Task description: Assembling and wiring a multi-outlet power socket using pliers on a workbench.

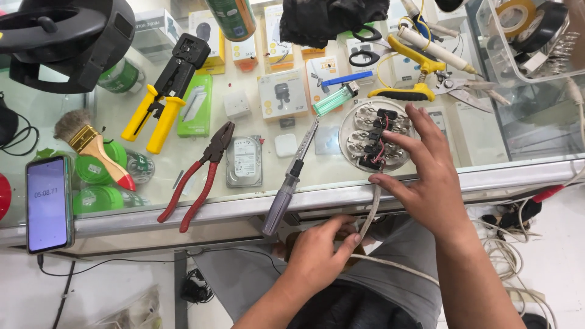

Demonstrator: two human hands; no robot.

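Fingers [402, 137] of the right hand [426, 176] spread flat over a round white socket base [374, 135], pinning it near the front edge of the glass counter [487, 176] so it cannot slide; thumb hooked toward the rim nearest the body, palm open, nothing gripped. Black terminal blocks and short red wires exposed in the base's middle, pale moulded plastic around them.

Left hand [317, 253] below the counter's front edge, closed around a flat white cable [370, 210], thumb and fingers pinching it where it rises over the metal edge strip toward the base. Likely held taut that way to keep the cable lined up with the terminals. Cable sheath smooth, slightly grey, trailing off to the right across the lap.

Screwdriver [291, 183] laid just left of the base, clear grey handle hanging over the front edge, thin steel shaft pointing up toward a green lighter [335, 99]. Red-handled pliers [201, 180] farther left, jaws dark steel, grips rubbery, tips overhanging the same edge. Bare metal hard drive [244, 161] between pliers and screwdriver. Yellow-handled crimping tool [163, 100] toward the back left, yellow wire strippers [409, 70] behind the base, scissors-like cutters [469, 88] beside them. Paintbrush [91, 143] with a red-tipped wooden handle and a phone [47, 204] with a lit screen at the left front corner. Small boxed parts ranged along the back, under and on the glass.
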